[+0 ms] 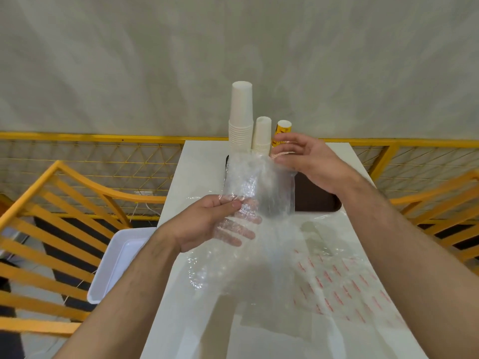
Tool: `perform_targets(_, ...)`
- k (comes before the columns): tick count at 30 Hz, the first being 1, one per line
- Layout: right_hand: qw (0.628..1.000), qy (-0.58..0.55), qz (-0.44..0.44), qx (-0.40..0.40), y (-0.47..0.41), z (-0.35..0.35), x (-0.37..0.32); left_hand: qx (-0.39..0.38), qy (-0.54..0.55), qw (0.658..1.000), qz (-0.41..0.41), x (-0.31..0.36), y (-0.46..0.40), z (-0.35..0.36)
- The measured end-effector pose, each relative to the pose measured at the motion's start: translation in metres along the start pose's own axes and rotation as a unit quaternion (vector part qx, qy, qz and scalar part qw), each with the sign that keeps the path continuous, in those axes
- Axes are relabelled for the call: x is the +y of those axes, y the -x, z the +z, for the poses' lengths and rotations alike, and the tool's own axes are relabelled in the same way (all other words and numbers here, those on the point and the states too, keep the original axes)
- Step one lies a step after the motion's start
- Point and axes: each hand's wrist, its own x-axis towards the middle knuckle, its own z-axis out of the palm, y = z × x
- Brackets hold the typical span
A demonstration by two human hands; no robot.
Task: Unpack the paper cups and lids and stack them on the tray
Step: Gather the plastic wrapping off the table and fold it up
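Note:
A tall stack of white paper cups (241,117) stands upside down on the dark brown tray (316,196) at the far end of the white table. A shorter white cup stack (262,134) and a yellow printed cup stack (282,130) stand beside it. My left hand (220,222) pinches a clear plastic bag (259,187) between thumb and fingers, holding it up over the table. My right hand (303,159) is at the bag's upper right corner, fingers loosely curved, just in front of the yellow cups. No lids are plainly visible.
More clear plastic wrapping, some with red print (344,288), lies over the near table. A white rectangular tray (116,257) sits on a seat at the left. Yellow wooden chairs (51,229) and a yellow mesh railing (103,161) flank the table.

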Motion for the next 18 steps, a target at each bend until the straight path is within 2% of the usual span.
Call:
perform_targets(1,0.997,-0.064,0.023,0.034,0.003,-0.004,0.015,0.001,0.017,1.000,0.005,0.000,0.001,-0.002)
perform_targets(2,0.990,-0.118,0.070,0.035,0.009,-0.004,0.032,0.003,0.035,0.999,0.009,0.000,0.001,-0.004)
perform_targets(4,0.958,-0.196,0.199,-0.060,0.031,0.006,0.068,0.013,0.065,0.998,0.010,0.000,0.000,-0.007)
perform_targets(6,0.920,-0.262,0.246,-0.155,0.054,0.021,0.086,0.033,0.092,0.995,0.006,-0.003,-0.002,-0.009)
perform_targets(7,0.912,-0.285,0.242,-0.169,0.061,0.026,0.088,0.041,0.099,0.994,0.004,-0.004,-0.004,-0.010)
perform_targets(9,0.923,-0.289,0.210,-0.141,0.066,0.033,0.086,0.045,0.093,0.995,0.001,-0.005,-0.006,-0.012)
perform_targets(13,0.956,-0.223,0.179,-0.066,0.057,0.036,0.072,0.059,0.073,0.996,0.001,-0.006,-0.008,-0.009)
perform_targets(18,0.974,-0.146,0.169,-0.044,0.050,0.033,0.059,0.108,0.071,0.992,0.016,-0.019,-0.007,-0.009)
